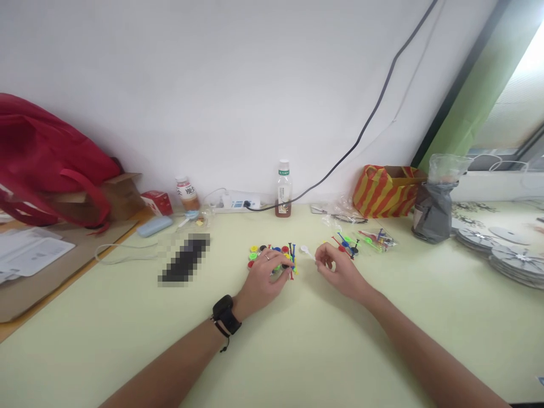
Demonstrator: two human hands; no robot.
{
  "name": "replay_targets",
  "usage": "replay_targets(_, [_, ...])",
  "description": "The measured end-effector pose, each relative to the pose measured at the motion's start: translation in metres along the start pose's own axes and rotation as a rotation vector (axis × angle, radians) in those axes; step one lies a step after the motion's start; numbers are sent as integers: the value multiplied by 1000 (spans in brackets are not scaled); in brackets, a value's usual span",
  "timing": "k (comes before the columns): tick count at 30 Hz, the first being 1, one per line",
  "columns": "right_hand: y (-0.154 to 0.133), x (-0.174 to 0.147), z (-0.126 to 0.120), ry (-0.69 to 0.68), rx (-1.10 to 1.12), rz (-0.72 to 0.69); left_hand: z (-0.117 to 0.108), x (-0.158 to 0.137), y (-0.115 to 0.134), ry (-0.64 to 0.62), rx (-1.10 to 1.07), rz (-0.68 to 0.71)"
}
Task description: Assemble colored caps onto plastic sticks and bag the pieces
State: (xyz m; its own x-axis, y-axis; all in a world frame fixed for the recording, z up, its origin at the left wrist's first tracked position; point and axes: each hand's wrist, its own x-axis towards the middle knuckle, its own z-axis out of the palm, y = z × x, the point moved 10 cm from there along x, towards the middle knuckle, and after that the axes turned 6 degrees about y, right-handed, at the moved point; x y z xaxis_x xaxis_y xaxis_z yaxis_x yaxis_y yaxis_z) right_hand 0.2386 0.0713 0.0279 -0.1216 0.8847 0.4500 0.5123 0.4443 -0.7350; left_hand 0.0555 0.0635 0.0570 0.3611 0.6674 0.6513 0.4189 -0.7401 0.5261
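Note:
My left hand [266, 277], with a ring and a black watch [226, 313], arches over a cluster of small coloured round plastic pieces [254, 256]. Its thumb and fingertips come together beside several thin coloured plastic sticks [294, 250]; whatever they pinch is too small to make out. My right hand [340, 271] is closed, thumb against fingers, on the thin stem of a white plastic piece with a round disc end [305, 249]. The disc points left, towards the sticks. Behind the right hand lie several coloured stick-and-disc pieces [346, 243], partly covered by it.
A drink bottle [283, 192] and a power strip [236, 201] stand by the wall. At left are a pixelated dark object [185, 260], a blue case [154, 226] and a red bag [46, 153]. At right are a clear packet [382, 240], a striped bag [385, 192] and stacked discs [518, 258].

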Motion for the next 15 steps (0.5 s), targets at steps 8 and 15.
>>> replay_targets(8, [17,8,-10,83,307,185,-1,2,2,-3,13,-9])
replay_targets(15, [48,6,-26,291,439,379,1,1,-1,-24,-6,-32])
